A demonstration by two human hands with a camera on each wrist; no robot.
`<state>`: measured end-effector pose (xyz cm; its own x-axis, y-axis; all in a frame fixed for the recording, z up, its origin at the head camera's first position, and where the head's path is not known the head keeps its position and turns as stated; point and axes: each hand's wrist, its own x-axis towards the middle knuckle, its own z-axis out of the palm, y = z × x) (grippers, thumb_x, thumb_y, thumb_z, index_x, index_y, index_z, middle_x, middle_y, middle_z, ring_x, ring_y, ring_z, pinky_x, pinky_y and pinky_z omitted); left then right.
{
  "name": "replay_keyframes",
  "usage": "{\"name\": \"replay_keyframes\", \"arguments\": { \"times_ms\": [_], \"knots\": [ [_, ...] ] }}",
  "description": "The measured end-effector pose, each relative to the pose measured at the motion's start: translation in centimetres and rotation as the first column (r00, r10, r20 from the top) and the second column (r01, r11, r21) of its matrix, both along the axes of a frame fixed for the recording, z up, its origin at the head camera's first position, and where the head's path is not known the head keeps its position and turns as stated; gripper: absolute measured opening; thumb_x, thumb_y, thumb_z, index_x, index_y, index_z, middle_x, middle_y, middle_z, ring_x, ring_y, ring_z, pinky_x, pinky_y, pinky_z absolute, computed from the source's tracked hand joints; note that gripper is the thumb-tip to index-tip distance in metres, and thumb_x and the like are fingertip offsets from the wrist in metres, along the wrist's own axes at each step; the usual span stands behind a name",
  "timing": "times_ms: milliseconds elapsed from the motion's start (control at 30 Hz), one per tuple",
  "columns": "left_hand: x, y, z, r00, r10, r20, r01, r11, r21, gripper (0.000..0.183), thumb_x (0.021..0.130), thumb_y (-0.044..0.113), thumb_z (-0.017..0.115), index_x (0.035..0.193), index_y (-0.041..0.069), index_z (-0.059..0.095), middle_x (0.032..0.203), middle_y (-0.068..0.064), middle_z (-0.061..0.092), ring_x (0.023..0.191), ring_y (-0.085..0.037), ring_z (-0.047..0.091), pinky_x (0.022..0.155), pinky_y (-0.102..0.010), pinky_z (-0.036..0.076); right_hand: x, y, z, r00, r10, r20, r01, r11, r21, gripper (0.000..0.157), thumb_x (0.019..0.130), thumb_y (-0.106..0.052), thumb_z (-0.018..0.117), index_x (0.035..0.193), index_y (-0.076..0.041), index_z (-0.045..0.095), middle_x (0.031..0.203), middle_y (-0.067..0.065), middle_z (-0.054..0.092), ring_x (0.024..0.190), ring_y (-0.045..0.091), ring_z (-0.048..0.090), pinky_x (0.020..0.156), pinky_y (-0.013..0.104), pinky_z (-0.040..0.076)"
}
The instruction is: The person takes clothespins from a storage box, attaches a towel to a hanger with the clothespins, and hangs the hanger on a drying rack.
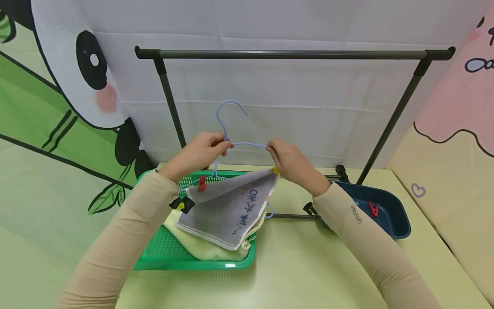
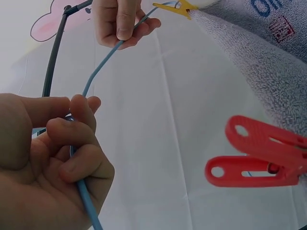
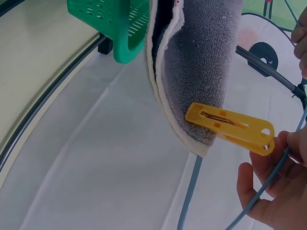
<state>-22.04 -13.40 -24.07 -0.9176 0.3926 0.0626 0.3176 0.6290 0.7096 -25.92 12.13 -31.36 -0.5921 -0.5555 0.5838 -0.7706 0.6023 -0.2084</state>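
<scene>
A light blue hanger (image 1: 221, 116) is held up above the basket, hook upward. My left hand (image 1: 202, 151) grips it at the neck, with the wire running through curled fingers in the left wrist view. The right hand (image 1: 291, 165) pinches the hanger's right shoulder. Below hangs a grey towel (image 1: 224, 206) with dark lettering. A yellow clothespin (image 3: 232, 127) clamps the towel's right corner, close to the right fingers. Toward the left end, a red clothespin (image 2: 268, 155) bites the towel's upper edge.
A green basket (image 1: 193, 265) stands under the towel, with a pale yellow cloth (image 1: 189, 244) in it and more hanger wire. Behind rises a dark clothes rack (image 1: 293, 55). At right, a dark blue tray (image 1: 405, 234) holds another red clothespin (image 1: 373, 209).
</scene>
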Motion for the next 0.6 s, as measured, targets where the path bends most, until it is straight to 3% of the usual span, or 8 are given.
{"name": "replay_keyframes", "arguments": {
  "times_ms": [267,433,600],
  "knots": [
    [0.0,-0.7,0.3,0.999,0.022,-0.034,-0.022,1.000,-0.015,0.026,0.101,0.029,0.046,0.102,0.011,0.065,0.091,-0.008,0.060,0.049,-0.015,0.032,0.045,-0.029,0.031,0.3,0.1,1.1,1.000,-0.005,0.004,0.005,1.000,0.002,0.014,0.100,-0.005,0.044,0.103,0.004,0.054,0.088,0.013,0.055,0.072,0.022,0.049,0.065,0.035,0.044],
    [0.2,-1.2,0.9,0.995,0.073,-0.068,-0.073,0.997,0.005,0.026,0.101,0.027,0.047,0.098,0.009,0.065,0.106,-0.003,0.064,0.061,-0.019,0.036,0.053,-0.031,0.031,0.2,0.5,1.7,1.000,-0.029,-0.013,0.028,0.999,-0.025,0.013,0.100,-0.004,0.044,0.102,0.005,0.054,0.087,0.014,0.054,0.068,0.023,0.048,0.062,0.035,0.043],
    [0.3,-1.8,1.7,0.989,0.099,-0.110,-0.097,0.995,0.023,0.024,0.099,0.026,0.050,0.100,0.011,0.068,0.090,-0.006,0.061,0.068,-0.021,0.040,0.060,-0.033,0.033,0.3,0.6,2.6,0.999,-0.026,-0.043,0.024,0.999,-0.048,0.014,0.100,-0.004,0.045,0.102,0.005,0.055,0.086,0.014,0.054,0.068,0.023,0.046,0.061,0.035,0.041]
  ]
}}
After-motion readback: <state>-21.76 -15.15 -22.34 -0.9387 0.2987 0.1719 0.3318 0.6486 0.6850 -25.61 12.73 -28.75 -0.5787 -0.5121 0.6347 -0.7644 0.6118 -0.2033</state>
